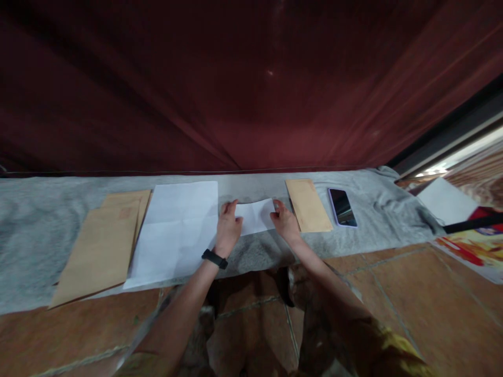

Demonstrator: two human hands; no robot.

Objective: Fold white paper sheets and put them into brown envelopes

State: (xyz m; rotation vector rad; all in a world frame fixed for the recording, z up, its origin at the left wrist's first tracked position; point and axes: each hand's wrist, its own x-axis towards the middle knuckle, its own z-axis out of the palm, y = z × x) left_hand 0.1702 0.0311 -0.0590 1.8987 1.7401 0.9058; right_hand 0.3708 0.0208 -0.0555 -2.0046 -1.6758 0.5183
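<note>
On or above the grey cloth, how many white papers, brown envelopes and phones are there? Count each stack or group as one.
White papers: large sheet, smaller piece: 2
Brown envelopes, left and right: 2
Phone: 1
Total: 5

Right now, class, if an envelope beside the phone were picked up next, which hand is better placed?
Probably the right hand: it is beside that envelope, while the left hand is farther off, across the small white paper.

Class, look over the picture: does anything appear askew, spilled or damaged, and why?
The brown envelopes at far left look askew: they fan out unevenly instead of stacking squarely. The grey cloth is rumpled at its right end. No spill shows.
</note>
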